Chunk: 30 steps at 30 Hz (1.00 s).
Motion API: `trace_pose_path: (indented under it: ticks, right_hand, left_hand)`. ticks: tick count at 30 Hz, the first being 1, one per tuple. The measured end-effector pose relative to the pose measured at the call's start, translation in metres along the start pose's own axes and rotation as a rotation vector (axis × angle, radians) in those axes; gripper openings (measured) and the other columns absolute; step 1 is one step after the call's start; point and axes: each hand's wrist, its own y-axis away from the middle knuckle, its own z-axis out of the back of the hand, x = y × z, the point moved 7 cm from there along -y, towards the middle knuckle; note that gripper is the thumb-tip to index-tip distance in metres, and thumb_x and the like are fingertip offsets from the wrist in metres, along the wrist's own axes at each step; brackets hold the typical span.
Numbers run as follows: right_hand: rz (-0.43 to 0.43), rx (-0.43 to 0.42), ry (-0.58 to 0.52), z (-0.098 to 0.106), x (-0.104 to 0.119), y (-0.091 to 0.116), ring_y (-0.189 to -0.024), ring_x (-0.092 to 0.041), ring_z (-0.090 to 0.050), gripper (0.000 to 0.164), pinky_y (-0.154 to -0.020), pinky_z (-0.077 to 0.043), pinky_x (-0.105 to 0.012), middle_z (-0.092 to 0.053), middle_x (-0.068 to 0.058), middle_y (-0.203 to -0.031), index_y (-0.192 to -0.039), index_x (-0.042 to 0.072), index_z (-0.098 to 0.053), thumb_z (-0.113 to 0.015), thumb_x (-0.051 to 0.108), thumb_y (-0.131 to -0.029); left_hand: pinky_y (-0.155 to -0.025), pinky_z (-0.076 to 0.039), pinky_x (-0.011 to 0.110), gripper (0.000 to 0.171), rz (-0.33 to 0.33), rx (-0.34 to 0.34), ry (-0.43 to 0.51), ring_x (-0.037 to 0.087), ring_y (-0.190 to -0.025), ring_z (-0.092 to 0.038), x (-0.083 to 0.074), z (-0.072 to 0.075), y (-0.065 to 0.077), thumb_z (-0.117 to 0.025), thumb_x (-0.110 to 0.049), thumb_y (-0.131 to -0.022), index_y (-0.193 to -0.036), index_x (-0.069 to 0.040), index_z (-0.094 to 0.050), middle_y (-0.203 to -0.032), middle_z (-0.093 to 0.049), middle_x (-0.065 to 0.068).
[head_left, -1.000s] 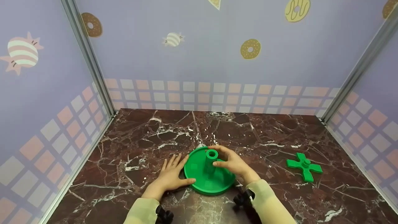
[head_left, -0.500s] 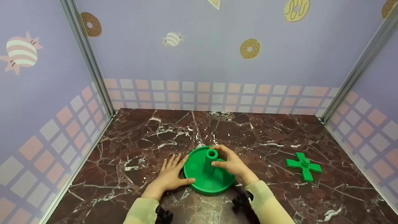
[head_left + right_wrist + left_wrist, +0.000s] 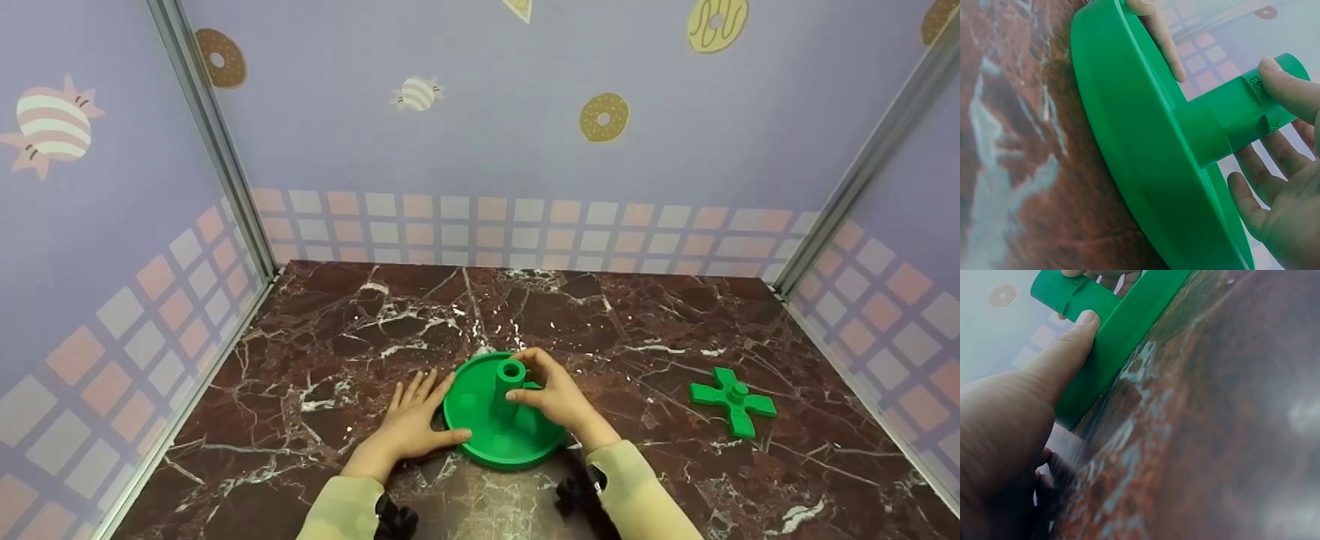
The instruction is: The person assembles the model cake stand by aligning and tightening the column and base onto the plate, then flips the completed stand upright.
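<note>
A round green dish (image 3: 480, 442) with a raised rim lies on the tabletop in front of the person. From its middle rises an upright green tube (image 3: 510, 386) with an open top; raised marks such as "33" show on its side in the right wrist view. The right hand (image 3: 559, 394) grips the tube, thumb (image 3: 1283, 79) on the near side and fingers curled behind. On the dish's left side, the left hand (image 3: 412, 420) lies with fingers outstretched, its thumb (image 3: 1088, 323) over the rim and its index finger along the outer edge.
A green cross-shaped piece (image 3: 735, 403) with a short round peg lies on the marbled tabletop (image 3: 322, 480) to the right. Patterned panels (image 3: 480, 150) in metal frames stand at the back and both sides. Both wrists carry black cameras.
The right hand and forearm have shifted slightly to the left, its thumb sliding a little further across the tube. The left hand, dish and cross-shaped piece look unmoved.
</note>
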Motion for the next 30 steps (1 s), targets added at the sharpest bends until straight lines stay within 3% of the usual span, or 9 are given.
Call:
trace_pose_path:
  ticks: [13, 21, 26, 30]
  right_hand:
    - [-0.007, -0.055, 0.006, -0.0005, -0.0021, 0.0015, -0.113, -0.034, -0.065, 0.052, -0.103, -0.051, -0.048, -0.067, -0.020, -0.122, -0.126, 0.001, -0.057, -0.086, 0.008, -0.083]
    - [-0.080, 0.103, -0.085, 0.0006, -0.0028, 0.0002, -0.134, -0.040, -0.057, 0.068, -0.113, -0.046, -0.056, -0.058, -0.020, -0.146, -0.149, 0.003, -0.051, -0.081, 0.011, -0.089]
    - [-0.078, 0.183, -0.078, 0.0027, -0.0011, -0.0020, -0.139, -0.038, -0.055, 0.063, -0.116, -0.045, -0.057, -0.057, -0.018, -0.150, -0.151, 0.006, -0.051, -0.076, 0.013, -0.093]
    - [-0.067, 0.182, -0.060, 0.0036, 0.0001, -0.0031, -0.135, -0.037, -0.059, 0.057, -0.113, -0.049, -0.053, -0.060, -0.019, -0.145, -0.147, 0.006, -0.055, -0.075, 0.012, -0.094]
  left_hand:
    - [-0.128, 0.000, 0.067, 0.104, -0.008, -0.003, 0.006, 0.044, -0.161, -0.008, -0.0015, 0.0009, 0.0002, -0.069, -0.070, -0.086, -0.166, -0.021, -0.024, -0.172, -0.018, 0.020]
    - [-0.129, 0.000, 0.066, 0.103, 0.008, -0.002, 0.005, 0.043, -0.161, -0.009, -0.0011, 0.0005, 0.0004, -0.069, -0.070, -0.086, -0.166, -0.022, -0.024, -0.172, -0.018, 0.019]
    - [-0.129, -0.001, 0.066, 0.103, 0.010, -0.005, -0.007, 0.043, -0.161, -0.009, -0.0009, -0.0002, -0.0004, -0.069, -0.069, -0.086, -0.166, -0.022, -0.024, -0.172, -0.018, 0.019]
    - [-0.129, -0.001, 0.066, 0.103, 0.010, -0.004, 0.000, 0.043, -0.161, -0.009, -0.0010, -0.0005, -0.0012, -0.070, -0.069, -0.086, -0.166, -0.022, -0.024, -0.172, -0.018, 0.019]
